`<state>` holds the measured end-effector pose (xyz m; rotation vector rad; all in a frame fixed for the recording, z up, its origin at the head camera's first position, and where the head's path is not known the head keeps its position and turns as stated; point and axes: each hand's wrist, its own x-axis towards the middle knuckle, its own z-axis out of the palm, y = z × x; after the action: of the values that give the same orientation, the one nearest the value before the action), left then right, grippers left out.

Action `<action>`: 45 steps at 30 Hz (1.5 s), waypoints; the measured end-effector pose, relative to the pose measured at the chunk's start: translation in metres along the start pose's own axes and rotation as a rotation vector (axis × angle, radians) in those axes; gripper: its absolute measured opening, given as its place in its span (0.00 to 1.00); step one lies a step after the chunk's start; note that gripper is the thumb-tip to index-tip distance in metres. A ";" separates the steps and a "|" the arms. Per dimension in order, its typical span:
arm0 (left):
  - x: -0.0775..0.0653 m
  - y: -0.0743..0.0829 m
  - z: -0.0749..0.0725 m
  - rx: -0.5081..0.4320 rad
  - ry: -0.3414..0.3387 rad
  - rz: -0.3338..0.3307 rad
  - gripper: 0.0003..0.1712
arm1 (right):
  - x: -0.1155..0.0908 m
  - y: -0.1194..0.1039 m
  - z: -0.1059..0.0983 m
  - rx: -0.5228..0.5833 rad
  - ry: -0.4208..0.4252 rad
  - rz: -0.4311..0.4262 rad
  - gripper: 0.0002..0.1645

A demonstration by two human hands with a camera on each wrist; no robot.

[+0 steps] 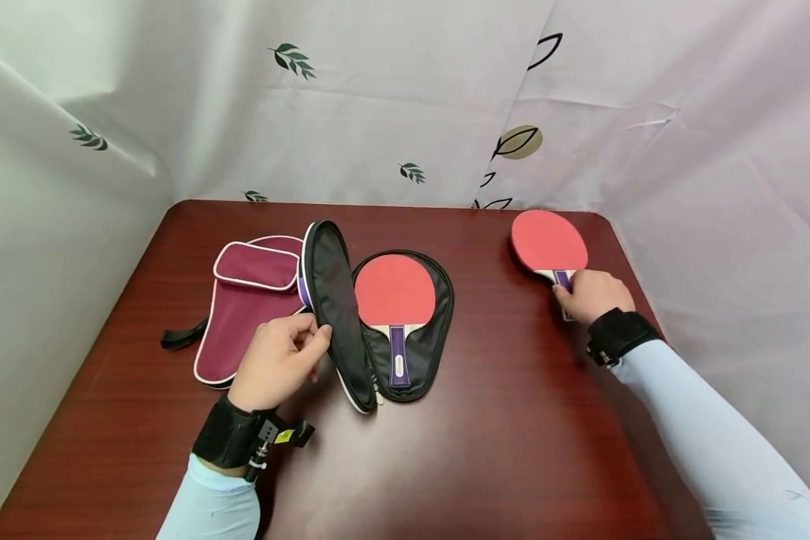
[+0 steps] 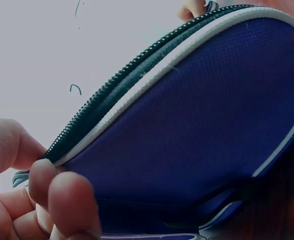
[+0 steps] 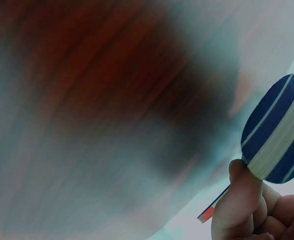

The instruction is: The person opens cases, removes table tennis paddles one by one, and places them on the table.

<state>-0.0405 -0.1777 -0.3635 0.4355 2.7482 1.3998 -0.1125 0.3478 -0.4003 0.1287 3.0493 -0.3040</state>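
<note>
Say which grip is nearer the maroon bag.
Left. The left grip is beside the maroon bag, at its near right side, pinching the case flap; the right grip is across the table at the right, holding a paddle.

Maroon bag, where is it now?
In the head view, the maroon bag lies on the left of the table, just beyond the left hand and left of the raised black flap.

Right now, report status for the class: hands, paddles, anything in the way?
Left hand pinches raised flap. Right hand grips one paddle. Second paddle lies in open case. Flap not lying over it.
</note>
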 end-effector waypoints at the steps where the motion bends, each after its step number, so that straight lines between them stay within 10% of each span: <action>1: 0.000 0.000 0.000 0.004 -0.001 0.001 0.22 | 0.003 0.006 -0.002 -0.001 -0.009 0.008 0.29; 18: 0.002 0.000 -0.002 0.017 -0.012 0.010 0.23 | 0.031 0.067 -0.017 -0.047 -0.103 0.103 0.28; 45: 0.004 -0.001 -0.007 0.062 -0.041 0.069 0.24 | 0.032 0.088 -0.012 -0.002 -0.117 0.120 0.30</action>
<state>-0.0453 -0.1835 -0.3600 0.5606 2.7755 1.3061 -0.1371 0.4390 -0.4080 0.2815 2.9110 -0.2894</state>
